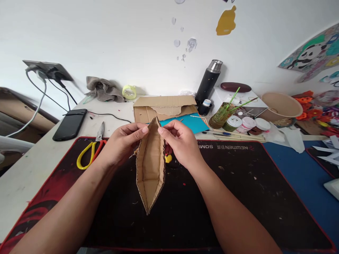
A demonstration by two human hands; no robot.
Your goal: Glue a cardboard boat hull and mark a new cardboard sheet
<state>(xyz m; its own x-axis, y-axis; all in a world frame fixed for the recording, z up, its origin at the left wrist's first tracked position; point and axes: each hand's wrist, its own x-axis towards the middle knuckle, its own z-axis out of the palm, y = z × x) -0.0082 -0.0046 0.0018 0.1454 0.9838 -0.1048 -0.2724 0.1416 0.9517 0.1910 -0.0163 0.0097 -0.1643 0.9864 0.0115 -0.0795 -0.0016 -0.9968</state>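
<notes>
Between my two hands is a small boat-shaped cardboard shell [151, 160], open on top and pointed at both ends. Its corrugated edges show, and the inside is bare. My left hand [127, 139] pinches the left wall near the far tip, thumb on the inner side. The opposite wall is gripped by my right hand [180, 141], also with the thumb inward. The shell is held above a black desk mat [185, 211] with a red border. Behind it a small yellow object [168, 158] is partly hidden. Scissors [92, 150] with yellow and orange handles lie left of my left hand.
A black phone [70, 124] lies at the left. Behind my hands are cardboard pieces [164, 102] and a blue sheet [196, 123]. A black thermos [209, 81], a jar with green sticks [221, 114], paint pots [233, 123] and a beige bowl [280, 104] stand at the back right.
</notes>
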